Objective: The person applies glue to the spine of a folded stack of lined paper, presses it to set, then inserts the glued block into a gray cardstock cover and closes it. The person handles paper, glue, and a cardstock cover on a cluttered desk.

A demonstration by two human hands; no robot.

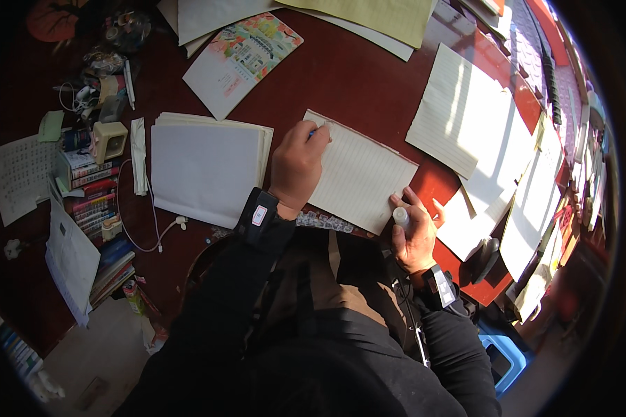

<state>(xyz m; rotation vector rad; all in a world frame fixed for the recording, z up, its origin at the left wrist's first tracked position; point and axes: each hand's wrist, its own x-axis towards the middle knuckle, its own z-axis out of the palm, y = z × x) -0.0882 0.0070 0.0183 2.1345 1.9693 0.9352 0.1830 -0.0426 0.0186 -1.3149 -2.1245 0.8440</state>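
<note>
On the reddish-brown table lies a pad of lined paper [362, 170], set at a slant, with a reddish strip along its far edge. My left hand [299, 167] is closed at the pad's far left corner. Its fingers pinch a small thing of which only a bit of blue shows; its kind is hidden. Over the near right corner, my right hand [419, 233] is closed round a small white bottle [400, 216], held upright with its top toward me. Dark bands with pale labels sit on both wrists.
Left of the pad lies a stack of white paper [202, 167]; beyond it is a notebook with a colourful cover [240, 62]. Lined sheets [448, 111] spread out on the right. Books [94, 198] and a white cable [146, 249] lie at the left. A blue stool [511, 358] stands below.
</note>
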